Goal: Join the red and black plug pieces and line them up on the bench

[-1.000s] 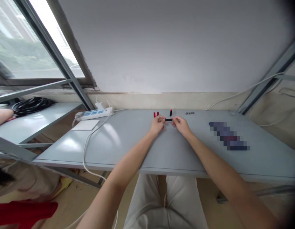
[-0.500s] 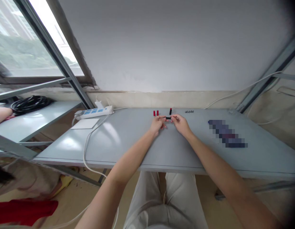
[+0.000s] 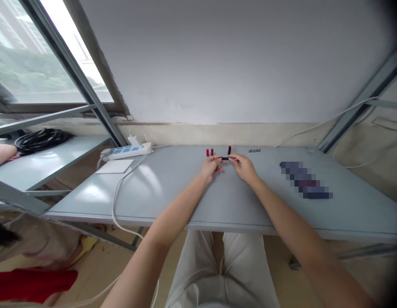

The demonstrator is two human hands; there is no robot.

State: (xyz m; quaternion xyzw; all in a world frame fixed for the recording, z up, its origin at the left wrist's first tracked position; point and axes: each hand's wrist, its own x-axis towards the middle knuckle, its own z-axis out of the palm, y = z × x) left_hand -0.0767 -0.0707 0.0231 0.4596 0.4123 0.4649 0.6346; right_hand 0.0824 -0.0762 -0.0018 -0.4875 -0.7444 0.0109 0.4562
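Observation:
A short black cylinder [image 3: 224, 158] lies level between my two hands, just above the grey table [image 3: 173, 184]. The fingers of my left hand [image 3: 211, 167] are closed on its left end. My right hand [image 3: 245, 167] pinches its right end; what exactly sits in those fingertips is too small to make out. Beyond my hands a black cylinder with a red top [image 3: 229, 150] stands upright. Two small red cylinders [image 3: 209, 152] stand side by side behind my left hand. Several small dark pieces [image 3: 254, 150] lie in a row to the right.
A white power strip [image 3: 131, 149] and a flat white slab [image 3: 115, 166] lie at the left, with a white cable [image 3: 115, 192] running over the table's front edge. A blurred dark item [image 3: 306, 179] lies at the right. Another person's arm [image 3: 4, 152] rests by coiled black cable [image 3: 44, 139].
My right fingertips have shifted slightly left along the black cylinder, and their grip looks a little different. My left hand stays nearly in place. The things on the table have not moved.

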